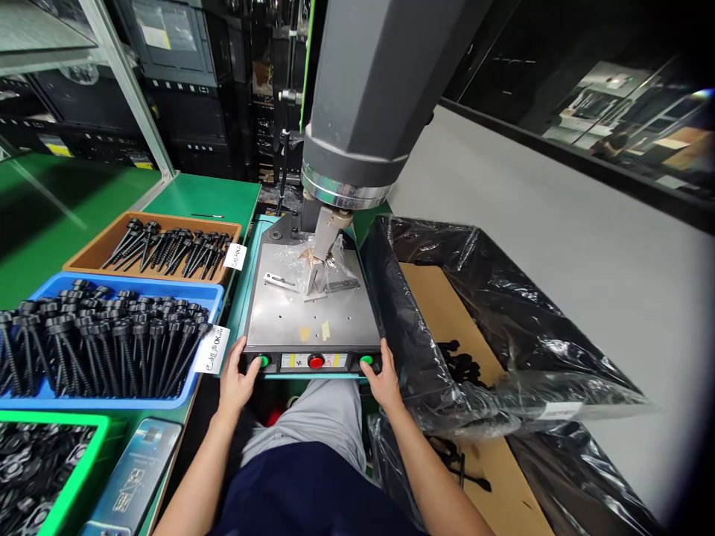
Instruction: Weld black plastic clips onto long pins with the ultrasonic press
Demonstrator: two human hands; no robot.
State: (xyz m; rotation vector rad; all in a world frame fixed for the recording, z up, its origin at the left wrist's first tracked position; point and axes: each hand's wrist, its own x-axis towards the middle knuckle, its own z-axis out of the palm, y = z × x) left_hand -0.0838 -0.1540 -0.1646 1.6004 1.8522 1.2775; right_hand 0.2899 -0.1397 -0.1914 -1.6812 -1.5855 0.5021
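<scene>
My left hand [235, 378] is wrapped round the left front corner of the machine base [287, 327], its thumb on the left green button [264, 362]. On the opposite corner, my right hand [385, 378] grips the base in the same way, thumb on the right green button [366, 359]. Between them sits a red button [316, 362]. Above the metal plate, the machine's grey horn [325, 232] reaches down to a fixture wrapped in clear plastic film [336, 269]. Whatever part lies under the horn tip is hard to make out.
At left stand a brown tray [83, 262] and a blue tray [131, 404], both holding many black ribbed stems. A green crate [83, 465] of small black parts is nearer. Cartons lined with black plastic [503, 286] stand close on the right. The machine's thick column [363, 97] hangs overhead.
</scene>
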